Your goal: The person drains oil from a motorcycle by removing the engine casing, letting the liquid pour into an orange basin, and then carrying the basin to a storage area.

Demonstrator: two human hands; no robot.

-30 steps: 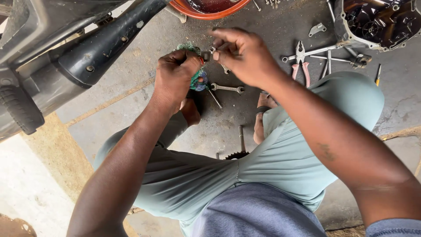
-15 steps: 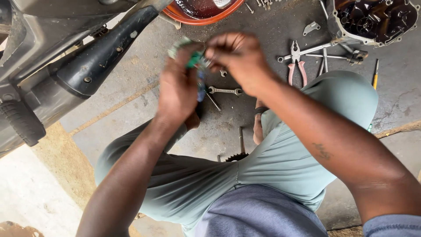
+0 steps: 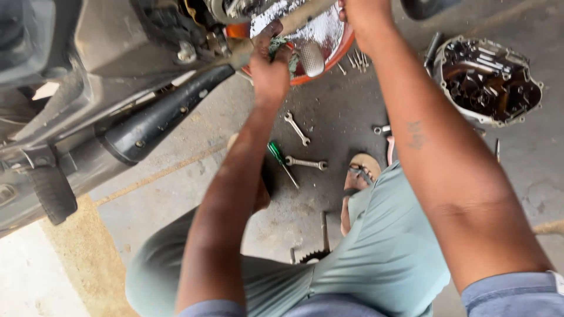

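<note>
1. Left hand (image 3: 271, 64): closed in a fist around a grey metal lever (image 3: 294, 20) at the top of the view, with a green rag (image 3: 281, 47) bunched between palm and lever.
2. Right hand (image 3: 365, 16): raised at the top edge, partly out of view. It touches the upper end of the lever; how tightly its fingers close cannot be told.
3. Lever appearance: dull grey bar, smeared with dirt, ending in a ribbed rubber foot pad (image 3: 311, 58) just right of the left hand.
4. Lever axis: long axis runs diagonally, from lower left at the motorcycle (image 3: 88, 88) up to the right toward the right hand. The pad hangs down from it.
5. Lever position: beside the engine, above an orange basin (image 3: 341, 47) of dark oil, and above the black exhaust (image 3: 158, 120).
6. On the concrete floor (image 3: 341, 117) below: two spanners (image 3: 296, 128) (image 3: 305, 164), a green-handled screwdriver (image 3: 277, 152) and loose bolts (image 3: 355, 58).
7. Right of the basin lies an open engine cover (image 3: 487, 79), oily inside.
8. A sandalled foot (image 3: 358, 176) rests near the spanners.
</note>
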